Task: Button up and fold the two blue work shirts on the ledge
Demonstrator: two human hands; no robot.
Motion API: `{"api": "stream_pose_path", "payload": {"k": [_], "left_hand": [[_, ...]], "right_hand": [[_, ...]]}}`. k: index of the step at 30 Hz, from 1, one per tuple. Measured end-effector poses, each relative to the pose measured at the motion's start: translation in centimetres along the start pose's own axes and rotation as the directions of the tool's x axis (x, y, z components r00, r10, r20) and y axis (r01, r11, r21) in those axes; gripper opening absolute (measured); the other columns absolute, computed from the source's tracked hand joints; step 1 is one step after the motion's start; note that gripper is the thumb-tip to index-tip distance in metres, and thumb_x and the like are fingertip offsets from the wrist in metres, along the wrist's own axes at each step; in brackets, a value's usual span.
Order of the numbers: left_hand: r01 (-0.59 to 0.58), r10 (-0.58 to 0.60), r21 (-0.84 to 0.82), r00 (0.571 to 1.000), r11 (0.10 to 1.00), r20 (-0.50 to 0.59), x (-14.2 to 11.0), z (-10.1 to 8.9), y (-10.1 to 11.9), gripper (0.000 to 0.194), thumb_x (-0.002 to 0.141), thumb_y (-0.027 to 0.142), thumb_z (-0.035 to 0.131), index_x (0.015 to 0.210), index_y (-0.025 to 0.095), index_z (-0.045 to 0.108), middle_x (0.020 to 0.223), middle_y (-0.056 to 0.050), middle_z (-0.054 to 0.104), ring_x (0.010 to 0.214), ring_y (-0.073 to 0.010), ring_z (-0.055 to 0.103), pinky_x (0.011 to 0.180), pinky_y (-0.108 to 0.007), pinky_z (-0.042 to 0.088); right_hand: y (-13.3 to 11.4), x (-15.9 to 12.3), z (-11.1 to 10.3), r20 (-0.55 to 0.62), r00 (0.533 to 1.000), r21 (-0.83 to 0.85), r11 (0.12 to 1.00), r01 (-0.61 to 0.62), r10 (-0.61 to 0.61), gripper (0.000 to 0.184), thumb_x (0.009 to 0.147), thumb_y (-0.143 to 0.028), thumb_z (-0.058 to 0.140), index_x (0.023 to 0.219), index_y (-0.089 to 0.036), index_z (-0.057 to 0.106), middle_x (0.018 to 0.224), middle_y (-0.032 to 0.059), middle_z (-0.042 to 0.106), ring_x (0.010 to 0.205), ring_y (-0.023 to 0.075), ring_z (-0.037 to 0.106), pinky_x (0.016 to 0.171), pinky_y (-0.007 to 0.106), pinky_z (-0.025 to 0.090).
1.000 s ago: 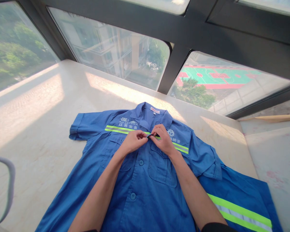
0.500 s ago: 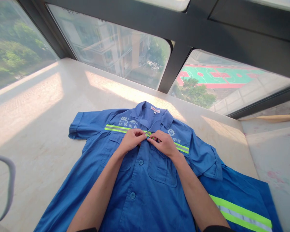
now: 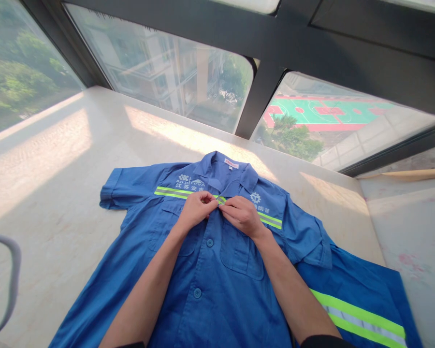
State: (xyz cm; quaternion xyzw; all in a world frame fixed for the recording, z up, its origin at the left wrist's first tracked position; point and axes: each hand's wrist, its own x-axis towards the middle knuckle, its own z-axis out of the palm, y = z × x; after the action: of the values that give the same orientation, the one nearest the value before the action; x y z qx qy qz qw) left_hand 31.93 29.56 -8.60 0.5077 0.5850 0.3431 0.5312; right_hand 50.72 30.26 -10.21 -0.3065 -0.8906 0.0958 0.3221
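Observation:
A blue short-sleeved work shirt (image 3: 239, 299) lies spread out, its collar (image 3: 250, 176) toward the window and a yellow-green reflective stripe (image 3: 172, 192) across the chest. At the front placket, level with the stripe, my left hand (image 3: 198, 209) pinches the shirt's edge. Close against it, my right hand (image 3: 241, 214) is closed on the same spot of cloth, fingertips nearly meeting. Whatever lies between the fingertips is hidden. Below the hands, an upper button (image 3: 210, 243) and a lower button (image 3: 197, 293) show on the placket.
Under the shirt is a pale stone-like sill (image 3: 58, 193). Another blue garment with a wide reflective band (image 3: 366, 319) lies at the right, partly beneath the shirt. A grey curved frame (image 3: 16, 285) stands at the left edge. Dark window frames (image 3: 261, 92) border the far side.
My right hand has turned, its fingers now curled closer to the left fingertips. My left hand keeps its pinch at the placket. The shirt lies nearly as before.

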Motion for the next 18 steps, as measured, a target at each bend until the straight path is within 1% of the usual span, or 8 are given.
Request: {"api": "stream_pose_path", "payload": {"k": [4,8,11,15,18], "left_hand": [[0.015,-0.015,0.025,1.000,1.000,-0.026,-0.09,0.08,0.24,0.019,0.070,0.031,0.060,0.072,0.013,0.065,0.058,0.002,0.057,0.046,-0.0099,0.054,0.043,-0.020,0.045],[0.047,-0.048,-0.008,0.996,0.999,-0.079,-0.10,0.29,0.38,0.016,0.069,0.029,0.059,0.071,0.013,0.064,0.054,0.003,0.055,0.044,-0.0099,0.053,0.041,-0.020,0.044],[0.033,-0.033,0.002,0.994,0.999,-0.107,-0.10,0.42,0.20,0.014,0.069,0.027,0.060,0.071,0.013,0.064,0.055,0.003,0.056,0.044,-0.0099,0.053,0.041,-0.020,0.044],[0.023,-0.013,0.072,0.990,0.997,-0.140,-0.21,0.32,-0.01,0.011,0.069,0.025,0.061,0.073,0.015,0.063,0.060,0.003,0.059,0.047,-0.0105,0.054,0.043,-0.020,0.043],[0.025,-0.003,0.180,0.993,0.983,-0.122,-0.31,-0.04,0.12,0.011,0.072,0.026,0.061,0.073,0.016,0.064,0.061,0.001,0.061,0.051,-0.0113,0.054,0.046,-0.020,0.040]], "right_hand": [[0.11,-0.19,0.19,-0.008,1.000,-0.008,1.000,0.014,-0.014,0.019,0.095,-0.019,0.056,0.084,-0.023,0.072,0.079,0.0046,0.068,0.073,0.0169,0.058,0.068,0.032,0.043],[0.23,-0.40,0.45,0.017,1.000,-0.014,1.000,-0.017,0.018,0.022,0.095,-0.021,0.055,0.079,-0.023,0.071,0.076,0.0042,0.067,0.072,0.0169,0.057,0.068,0.033,0.042],[0.17,-0.34,0.50,0.024,0.999,0.025,0.999,-0.036,0.035,0.022,0.093,-0.020,0.056,0.075,-0.023,0.068,0.073,0.0044,0.065,0.072,0.0172,0.058,0.069,0.033,0.043],[0.04,-0.12,0.39,0.026,1.000,0.067,0.998,-0.011,0.009,0.021,0.090,-0.016,0.056,0.073,-0.022,0.066,0.073,0.0045,0.065,0.072,0.0176,0.059,0.069,0.032,0.045],[0.00,0.00,0.21,0.004,0.998,0.105,0.992,-0.066,0.065,0.017,0.091,-0.017,0.054,0.082,-0.022,0.068,0.082,0.0065,0.066,0.079,0.0188,0.061,0.073,0.033,0.048]]}}
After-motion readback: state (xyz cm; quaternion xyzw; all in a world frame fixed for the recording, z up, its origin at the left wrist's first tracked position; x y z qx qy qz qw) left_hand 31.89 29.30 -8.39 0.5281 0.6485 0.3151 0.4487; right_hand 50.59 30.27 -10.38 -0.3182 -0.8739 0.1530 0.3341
